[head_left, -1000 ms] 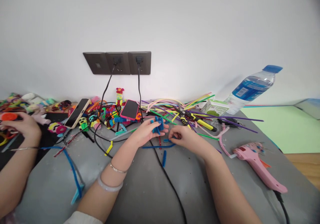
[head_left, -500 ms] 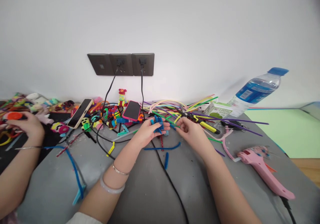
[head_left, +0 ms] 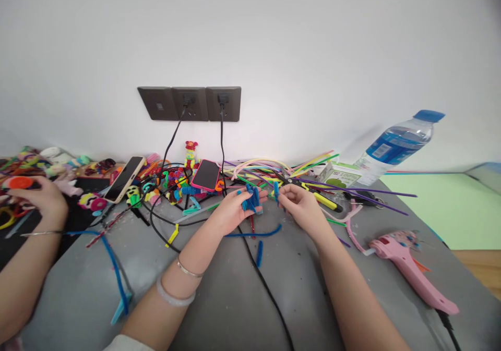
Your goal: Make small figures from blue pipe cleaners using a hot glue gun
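In my left hand (head_left: 230, 211) is a bundle of short blue pipe cleaner pieces (head_left: 250, 198), held between thumb and fingers. My right hand (head_left: 295, 202) pinches one short blue pipe cleaner piece (head_left: 276, 191), upright and just right of the bundle, with a small gap between. On the table below lie a longer blue pipe cleaner (head_left: 256, 233) and a short blue piece (head_left: 260, 253). Yellow-handled pliers (head_left: 324, 200) rest behind my right hand, partly covered by it.
A pink glue gun (head_left: 410, 275) lies at the right. Behind are loose pipe cleaners (head_left: 266, 164), a small box (head_left: 340, 174), a leaning water bottle (head_left: 399, 145) and two phones (head_left: 206, 175). Black cables (head_left: 270, 293) cross the table. Another person's hand (head_left: 49, 200) holds something orange at the left.
My right hand has raised a short blue piece from the tabletop area and now holds it upright near the bundle. My left hand keeps its hold, slightly turned.
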Available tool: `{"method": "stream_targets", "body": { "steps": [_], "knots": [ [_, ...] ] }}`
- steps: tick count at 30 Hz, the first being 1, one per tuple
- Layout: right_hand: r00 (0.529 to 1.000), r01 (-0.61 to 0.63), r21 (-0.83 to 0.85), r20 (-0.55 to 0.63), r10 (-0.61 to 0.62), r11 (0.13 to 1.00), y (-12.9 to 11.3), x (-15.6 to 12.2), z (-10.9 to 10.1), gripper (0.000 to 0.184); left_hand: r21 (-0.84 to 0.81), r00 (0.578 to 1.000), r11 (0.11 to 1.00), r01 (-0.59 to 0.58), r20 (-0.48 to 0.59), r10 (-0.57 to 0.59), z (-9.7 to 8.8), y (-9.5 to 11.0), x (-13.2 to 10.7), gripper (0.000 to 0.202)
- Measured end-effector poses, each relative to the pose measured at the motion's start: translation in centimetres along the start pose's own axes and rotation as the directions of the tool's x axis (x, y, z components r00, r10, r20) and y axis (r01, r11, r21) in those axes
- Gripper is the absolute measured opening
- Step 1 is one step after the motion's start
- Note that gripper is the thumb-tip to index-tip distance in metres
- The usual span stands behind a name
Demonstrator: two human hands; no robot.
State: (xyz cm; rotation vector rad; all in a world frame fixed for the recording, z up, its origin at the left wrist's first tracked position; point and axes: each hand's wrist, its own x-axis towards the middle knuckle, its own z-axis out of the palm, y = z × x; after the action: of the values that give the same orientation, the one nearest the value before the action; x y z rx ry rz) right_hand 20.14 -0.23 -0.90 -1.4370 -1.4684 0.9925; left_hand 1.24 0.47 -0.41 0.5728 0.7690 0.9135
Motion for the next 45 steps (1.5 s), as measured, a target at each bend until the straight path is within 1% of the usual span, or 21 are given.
{"method": "stream_targets", "body": {
  "steps": [2, 4, 7, 11, 15, 18, 20, 22, 23, 25, 28, 30, 32, 34, 35, 37, 39, 40, 42, 44, 45],
  "knots": [
    [0.992, -0.038, 0.146, 0.122, 0.02, 0.989, -0.4, -0.1, 0.5, 0.026, 0.015, 1.0, 1.0, -0.009, 0.013, 0.009, 0.1, -0.2, 0.0, 0.013],
    [0.983, -0.072, 0.191, 0.178, 0.037, 0.979, -0.7, -0.2, 1.2, 0.028, 0.037, 0.999, 0.999, -0.023, 0.031, 0.022, 0.1, -0.4, 0.1, 0.011],
    [0.986, -0.08, 0.195, 0.158, 0.049, 0.977, -0.7, -0.5, 2.0, 0.028, 0.062, 0.998, 0.997, -0.043, 0.04, 0.041, 0.0, -0.6, 0.1, 0.019],
    [0.992, -0.05, 0.164, 0.125, 0.03, 0.985, -0.4, -0.6, 2.2, 0.026, 0.068, 0.998, 0.996, -0.059, 0.017, 0.058, 0.1, -0.7, 0.1, 0.029],
    [0.99, -0.007, 0.136, 0.143, -0.012, 0.991, 0.0, -0.6, 2.2, 0.023, 0.093, 0.996, 0.993, -0.066, -0.046, 0.071, 0.2, -0.7, 0.0, 0.026],
    [0.99, 0.082, 0.101, 0.108, -0.093, 0.992, 0.1, -0.5, 2.2, 0.021, 0.105, 0.995, 0.993, -0.053, -0.076, 0.062, 0.2, -0.7, 0.0, 0.023],
    [0.988, 0.141, 0.047, 0.064, -0.144, 0.989, 0.1, -0.5, 1.9, 0.021, 0.111, 0.997, 0.993, -0.037, -0.068, 0.045, 0.1, -0.7, -0.1, 0.022],
    [0.984, 0.164, 0.005, 0.071, -0.164, 0.986, -0.2, -0.5, 1.3, 0.023, 0.127, 0.999, 0.992, -0.022, -0.042, 0.028, 0.0, -0.6, -0.1, 0.021],
    [0.981, 0.167, -0.002, 0.105, -0.166, 0.986, -0.3, -0.6, 0.9, 0.023, 0.136, 0.999, 0.99, -0.018, -0.028, 0.022, -0.1, -0.5, -0.2, 0.021],
    [0.964, 0.162, -0.003, 0.214, -0.157, 0.987, -0.7, -0.8, 0.1, 0.021, 0.147, 0.999, 0.989, -0.024, -0.02, 0.028, -0.3, -0.3, -0.1, 0.02],
    [0.922, 0.15, -0.057, 0.368, -0.119, 0.987, -1.1, -1.3, -0.6, 0.015, 0.113, 0.993, 0.99, -0.088, -0.065, 0.096, -0.6, 0.2, 0.1, 0.017],
    [0.884, 0.189, -0.132, 0.455, -0.109, 0.973, -1.1, -1.5, -0.2, 0.008, 0.076, 0.987, 0.989, -0.125, -0.091, 0.132, -0.7, 0.5, 0.2, 0.01],
    [0.84, 0.265, -0.193, 0.527, -0.128, 0.945, -0.9, -1.8, 0.7, 0.004, 0.028, 0.982, 0.99, -0.137, -0.125, 0.14, -0.7, 0.7, 0.3, 0.006],
    [0.812, 0.331, -0.226, 0.564, -0.154, 0.916, -0.8, -1.9, 1.5, 0.01, -0.029, 0.98, 0.99, -0.136, -0.152, 0.13, -0.7, 0.9, 0.3, 0.009],
    [0.808, 0.346, -0.236, 0.566, -0.161, 0.908, -0.8, -2.0, 1.7, 0.012, -0.059, 0.98, 0.99, -0.131, -0.159, 0.12, -0.6, 1.1, 0.3, 0.01],
    [0.816, 0.333, -0.233, 0.557, -0.156, 0.914, -0.9, -2.0, 1.6, 0.013, -0.113, 0.984, 0.988, -0.105, -0.158, 0.086, -0.6, 1.3, 0.3, 0.012],
    [0.845, 0.263, -0.169, 0.515, -0.142, 0.95, -1.2, -1.8, 0.8, 0.008, -0.148, 0.988, 0.987, -0.07, -0.148, 0.048, -0.6, 1.6, 0.3, 0.016],
    [0.872, 0.216, -0.107, 0.467, -0.143, 0.97, -1.3, -1.7, 0.4, 0.007, -0.154, 0.989, 0.987, -0.054, -0.143, 0.032, -0.6, 1.7, 0.2, 0.018],
    [0.941, 0.134, 0.069, 0.303, -0.149, 0.989, -1.6, -1.4, -0.4, 0.012, -0.141, 0.993, 0.99, -0.022, -0.121, 0.005, -0.6, 1.7, 0.1, 0.02],
    [0.983, 0.073, 0.276, 0.141, -0.115, 0.958, -1.7, -1.1, -0.8, 0.021, -0.073, 0.998, 0.997, 0.021, -0.059, -0.026, -0.6, 1.6, -0.1, 0.017],
    [0.992, 0.04, 0.367, 0.1, -0.082, 0.929, -1.8, -0.9, -0.8, 0.025, -0.018, 0.999, 0.999, 0.044, -0.014, -0.045, -0.5, 1.4, -0.2, 0.015]
  ]
}}
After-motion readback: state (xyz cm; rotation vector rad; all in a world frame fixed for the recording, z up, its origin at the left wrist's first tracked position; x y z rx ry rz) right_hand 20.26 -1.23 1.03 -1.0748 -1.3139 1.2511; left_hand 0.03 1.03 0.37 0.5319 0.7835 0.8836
